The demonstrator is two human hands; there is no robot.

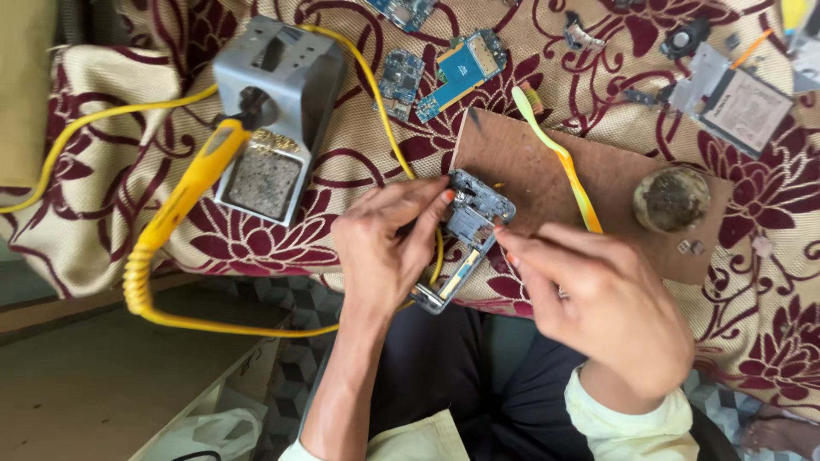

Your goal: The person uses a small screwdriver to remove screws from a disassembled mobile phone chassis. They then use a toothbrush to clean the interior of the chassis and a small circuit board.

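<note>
Work surface: a cream cloth [359, 145] with maroon flowers, a brown board [547, 162] lying on it. My left hand [384, 248] grips the stripped phone frame [465, 239] from its left side, fingers closed on the edge. My right hand [598, 299] meets the frame's right edge with the fingertips; whether they pinch anything, I cannot tell. The frame sits between both hands, over the board's near corner. A yellow-green toothbrush [559, 162] lies on the board, a round tin [671, 199] beside it. A flat grey pack with a white label [739, 101] lies upper right. The yellow soldering iron [184, 201] rests in its grey stand [278, 102]. Circuit boards [444, 68] lie at the top, partly cut off.
</note>
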